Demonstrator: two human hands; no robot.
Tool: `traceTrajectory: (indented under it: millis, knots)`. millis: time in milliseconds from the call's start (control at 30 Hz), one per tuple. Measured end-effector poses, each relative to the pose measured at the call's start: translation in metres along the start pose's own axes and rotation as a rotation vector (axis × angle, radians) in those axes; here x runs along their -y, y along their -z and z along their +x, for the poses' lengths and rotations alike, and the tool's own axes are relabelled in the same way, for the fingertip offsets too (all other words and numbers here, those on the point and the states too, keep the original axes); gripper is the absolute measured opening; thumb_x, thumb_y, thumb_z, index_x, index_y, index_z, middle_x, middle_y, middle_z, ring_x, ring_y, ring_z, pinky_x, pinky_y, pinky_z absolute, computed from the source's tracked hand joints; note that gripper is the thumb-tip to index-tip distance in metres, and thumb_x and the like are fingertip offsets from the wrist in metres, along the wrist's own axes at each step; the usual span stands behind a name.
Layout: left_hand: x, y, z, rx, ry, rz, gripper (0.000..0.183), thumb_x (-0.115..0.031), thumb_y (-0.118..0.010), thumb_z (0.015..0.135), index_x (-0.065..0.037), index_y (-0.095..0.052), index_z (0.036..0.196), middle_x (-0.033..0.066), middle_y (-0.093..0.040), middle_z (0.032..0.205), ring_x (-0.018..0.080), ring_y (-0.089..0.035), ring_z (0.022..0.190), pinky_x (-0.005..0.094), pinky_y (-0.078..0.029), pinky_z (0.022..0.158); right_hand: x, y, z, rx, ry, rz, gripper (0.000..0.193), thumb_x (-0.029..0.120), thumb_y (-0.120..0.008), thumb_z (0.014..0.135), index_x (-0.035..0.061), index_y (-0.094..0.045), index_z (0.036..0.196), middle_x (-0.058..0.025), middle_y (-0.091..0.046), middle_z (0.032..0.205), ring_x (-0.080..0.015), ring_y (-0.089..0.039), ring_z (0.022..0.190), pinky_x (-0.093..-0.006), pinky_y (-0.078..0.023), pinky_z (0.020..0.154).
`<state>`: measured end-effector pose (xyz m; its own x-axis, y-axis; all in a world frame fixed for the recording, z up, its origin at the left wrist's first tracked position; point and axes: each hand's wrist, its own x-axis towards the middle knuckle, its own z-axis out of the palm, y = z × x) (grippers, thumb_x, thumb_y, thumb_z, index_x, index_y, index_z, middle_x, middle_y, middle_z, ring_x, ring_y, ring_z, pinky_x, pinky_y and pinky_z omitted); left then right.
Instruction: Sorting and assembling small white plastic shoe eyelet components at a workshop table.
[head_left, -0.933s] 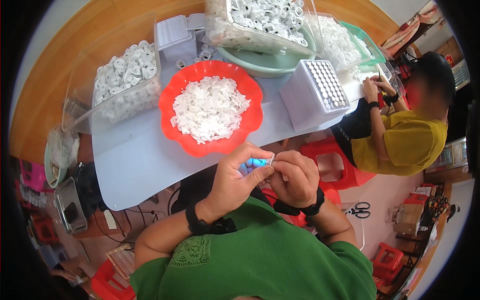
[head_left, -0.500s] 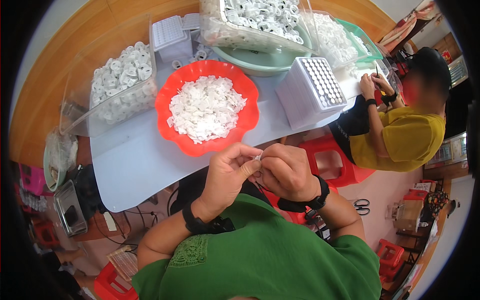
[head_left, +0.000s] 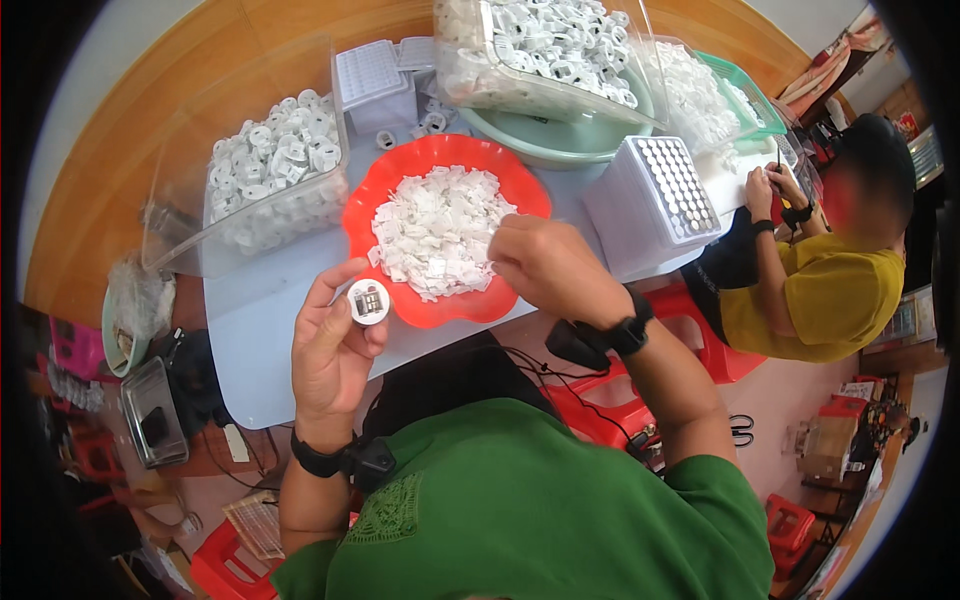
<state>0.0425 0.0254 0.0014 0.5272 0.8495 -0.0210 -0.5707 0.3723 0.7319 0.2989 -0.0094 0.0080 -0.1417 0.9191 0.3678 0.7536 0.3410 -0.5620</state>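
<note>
Pinching a round cap (head_left: 368, 301), the left hand (head_left: 330, 350) waits; the right hand (head_left: 545, 265), fingers curled together, reaches the red bowl (head_left: 400, 180) at twelve o'clock, insert not yet fitted.

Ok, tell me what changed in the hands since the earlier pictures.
The two hands, joined over the lap before, have parted. The left hand has moved out to the left and holds a small round white part in its fingers. The right hand has let go and gone forward to the red bowl of white pieces. The small blue piece seen earlier no longer shows. The bowl, the clear bins and the white tray stayed put.
</note>
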Motion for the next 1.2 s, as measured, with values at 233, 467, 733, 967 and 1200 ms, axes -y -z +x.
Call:
traceTrajectory:
  millis: [233, 467, 733, 967, 1200]
  knots:
    - [0.003, 0.013, -0.005, -0.046, 0.031, 0.007, 0.032, -0.018, -0.054, 0.093, 0.002, -0.05, 0.118, 0.021, -0.061, 0.102, 0.0151, -0.057, 0.072, 0.0233, -0.047, 0.062, -0.012, -0.046, 0.037, 0.457, 0.102, -0.35, 0.009, 0.005, -0.057, 0.072, 0.0032, -0.061, 0.079, -0.0143, -0.06, 0.08, -0.0339, -0.061, 0.075, -0.0439, -0.049, 0.063]
    - [0.003, 0.019, -0.006, 0.029, 0.066, -0.059, 0.032, -0.017, -0.053, 0.093, 0.004, -0.052, 0.117, 0.0217, -0.06, 0.105, 0.0162, -0.059, 0.078, 0.0252, -0.049, 0.067, -0.009, -0.049, 0.038, 0.424, 0.104, -0.328, 0.005, 0.005, -0.057, 0.073, 0.0021, -0.057, 0.077, -0.015, -0.058, 0.076, -0.0336, -0.06, 0.073, -0.0426, -0.049, 0.062]
    - [0.004, 0.017, -0.006, 0.103, 0.099, -0.054, 0.033, -0.015, -0.053, 0.093, 0.004, -0.052, 0.12, 0.0122, -0.062, 0.102, 0.0156, -0.061, 0.083, 0.0262, -0.051, 0.071, -0.009, -0.049, 0.033, 0.417, 0.202, -0.363, 0.011, 0.009, -0.062, 0.073, 0.0018, -0.056, 0.079, -0.0131, -0.057, 0.078, -0.032, -0.06, 0.072, -0.0414, -0.049, 0.06]
    - [0.008, 0.01, -0.006, 0.088, 0.115, -0.058, 0.031, -0.016, -0.056, 0.092, 0.004, -0.054, 0.115, 0.0228, -0.061, 0.104, 0.0164, -0.061, 0.078, 0.0254, -0.05, 0.067, -0.002, -0.044, 0.033, 0.222, 0.194, -0.392, 0.005, 0.004, -0.059, 0.068, 0.0008, -0.058, 0.073, -0.0164, -0.06, 0.071, -0.0323, -0.062, 0.064, -0.0401, -0.049, 0.056]
    - [0.009, -0.002, -0.003, 0.058, 0.161, -0.016, 0.024, -0.006, -0.054, 0.088, 0.005, -0.055, 0.11, 0.0205, -0.062, 0.101, 0.0144, -0.059, 0.075, 0.0241, -0.048, 0.065, 0.002, -0.024, 0.023, -0.014, 0.037, -0.02, 0.002, -0.001, -0.058, 0.074, -0.0006, -0.056, 0.073, -0.0141, -0.061, 0.067, -0.0293, -0.061, 0.058, -0.0371, -0.046, 0.051]
